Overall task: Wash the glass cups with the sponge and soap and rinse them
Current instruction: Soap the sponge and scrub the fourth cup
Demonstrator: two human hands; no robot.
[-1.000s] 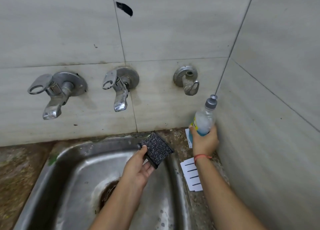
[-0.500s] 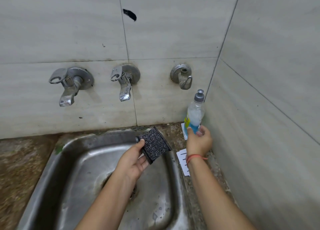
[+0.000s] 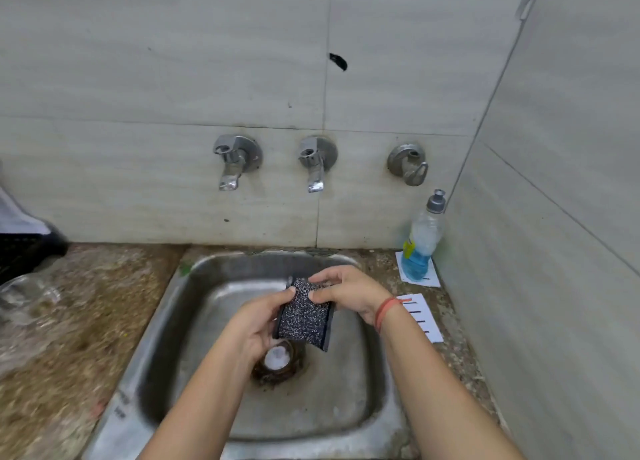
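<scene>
Sponge btwn L hand, R hand

Grey tiled walls, speckled stone counter

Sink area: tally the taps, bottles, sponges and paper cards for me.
Taps: 3
Bottle: 1
Sponge: 1
Paper cards: 2
Total: 7
</scene>
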